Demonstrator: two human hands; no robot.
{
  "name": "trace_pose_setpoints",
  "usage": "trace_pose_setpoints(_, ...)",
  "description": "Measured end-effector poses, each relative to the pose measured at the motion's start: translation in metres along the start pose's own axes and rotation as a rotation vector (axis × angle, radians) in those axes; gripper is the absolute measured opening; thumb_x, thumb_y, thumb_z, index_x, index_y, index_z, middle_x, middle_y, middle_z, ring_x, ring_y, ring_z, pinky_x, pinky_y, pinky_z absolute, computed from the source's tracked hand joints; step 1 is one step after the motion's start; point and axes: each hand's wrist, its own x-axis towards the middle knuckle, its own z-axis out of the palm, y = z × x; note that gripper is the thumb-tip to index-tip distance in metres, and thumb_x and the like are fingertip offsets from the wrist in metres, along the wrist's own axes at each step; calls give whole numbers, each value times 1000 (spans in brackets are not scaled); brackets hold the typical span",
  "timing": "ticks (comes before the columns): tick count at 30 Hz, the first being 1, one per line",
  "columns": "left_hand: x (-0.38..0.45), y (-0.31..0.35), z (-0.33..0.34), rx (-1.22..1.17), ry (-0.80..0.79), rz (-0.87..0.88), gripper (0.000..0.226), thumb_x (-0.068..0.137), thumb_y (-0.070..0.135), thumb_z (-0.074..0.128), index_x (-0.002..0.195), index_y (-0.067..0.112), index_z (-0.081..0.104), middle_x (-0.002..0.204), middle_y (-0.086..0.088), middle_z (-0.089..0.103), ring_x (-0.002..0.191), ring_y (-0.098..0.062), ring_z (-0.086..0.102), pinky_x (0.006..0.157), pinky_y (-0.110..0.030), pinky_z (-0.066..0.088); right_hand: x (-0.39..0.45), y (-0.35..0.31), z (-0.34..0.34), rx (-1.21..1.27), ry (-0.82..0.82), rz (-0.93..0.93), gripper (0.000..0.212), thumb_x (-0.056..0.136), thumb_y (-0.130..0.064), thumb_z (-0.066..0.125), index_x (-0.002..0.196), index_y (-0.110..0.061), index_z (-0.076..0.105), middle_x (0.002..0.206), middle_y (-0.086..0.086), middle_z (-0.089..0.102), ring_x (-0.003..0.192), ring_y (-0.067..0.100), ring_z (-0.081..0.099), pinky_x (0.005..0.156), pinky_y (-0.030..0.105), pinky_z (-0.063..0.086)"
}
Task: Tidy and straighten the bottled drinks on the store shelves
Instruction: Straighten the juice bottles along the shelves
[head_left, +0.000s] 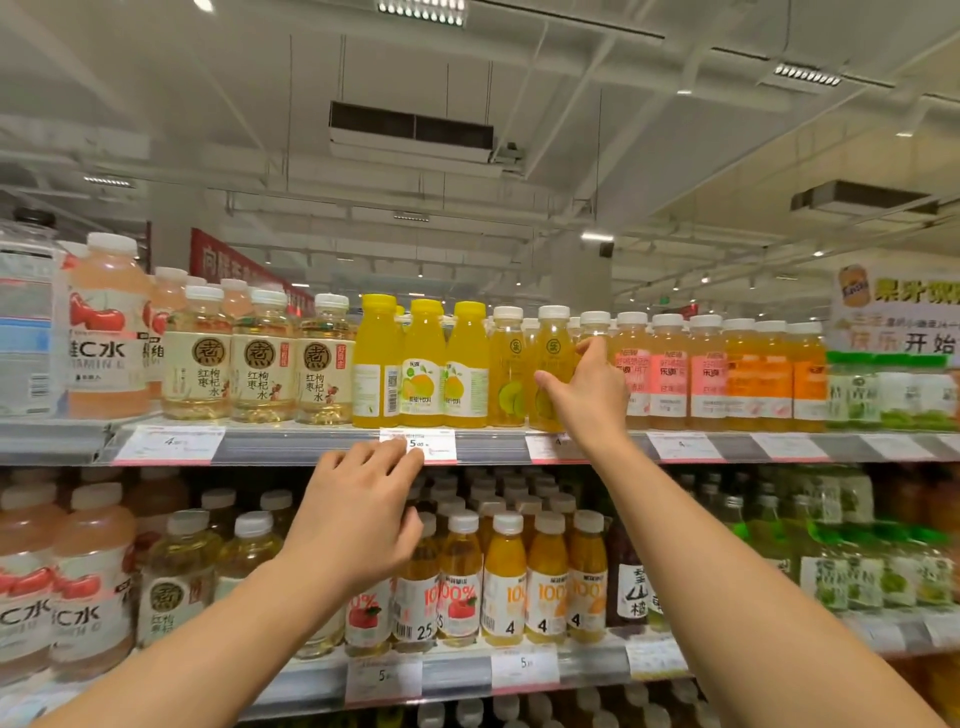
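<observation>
Top shelf (311, 441): three yellow-capped bottles (423, 364); right hand (587, 389) grips lime-label bottle (550, 364), left hand (358, 519) loose, empty

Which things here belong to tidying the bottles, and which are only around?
For the job:
- right hand gripping a white-capped yellow bottle
- yellow-capped bottles beside it
- left hand, fingers at the price tag

Only around:
- ceiling air unit
- red banner
- juice sign

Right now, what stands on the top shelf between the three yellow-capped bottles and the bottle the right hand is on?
In the head view, one white-capped bottle of yellow drink stands between the yellow-capped bottles and the white-capped bottle at the right hand.
</observation>
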Motion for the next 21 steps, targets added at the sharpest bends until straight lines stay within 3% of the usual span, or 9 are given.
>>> trace_pose_setpoints(5,-1,1,1,-16,5,-8,58,78,46,54,130,21,62,130,-2,65,112,-27,63,89,-46,51,-7,-3,0,-176,62,-31,60,89,-51,75,125,-12,49,93,2,59,91,27,63,72,36,47)
trace_pose_setpoints(10,0,1,1,-19,11,-10,57,78,46,55,128,21,62,128,-1,66,110,-26,63,89,-46,51,-28,4,8,-277,87,-18,71,85,-59,75,133,-15,47,114,7,63,101,29,64,79,41,54)
trace_pose_setpoints(14,1,1,1,-30,13,-7,57,80,46,53,131,22,60,129,0,64,112,-25,62,90,-46,50,-34,11,12,-271,81,10,60,86,-56,75,123,-14,53,105,6,65,97,29,64,80,43,54)
trace_pose_setpoints(18,0,1,1,-31,15,-16,58,81,47,52,133,22,59,132,0,62,116,-25,60,93,-46,49,-31,11,11,-268,57,11,47,89,-51,75,111,-12,59,87,3,60,83,25,58,73,40,51)
trace_pose_setpoints(21,0,1,1,-42,9,-17,61,81,48,51,136,23,57,137,0,61,121,-25,59,97,-46,47,-30,11,12,-285,41,5,40,90,-50,74,100,-14,60,85,3,61,81,24,57,68,36,46)
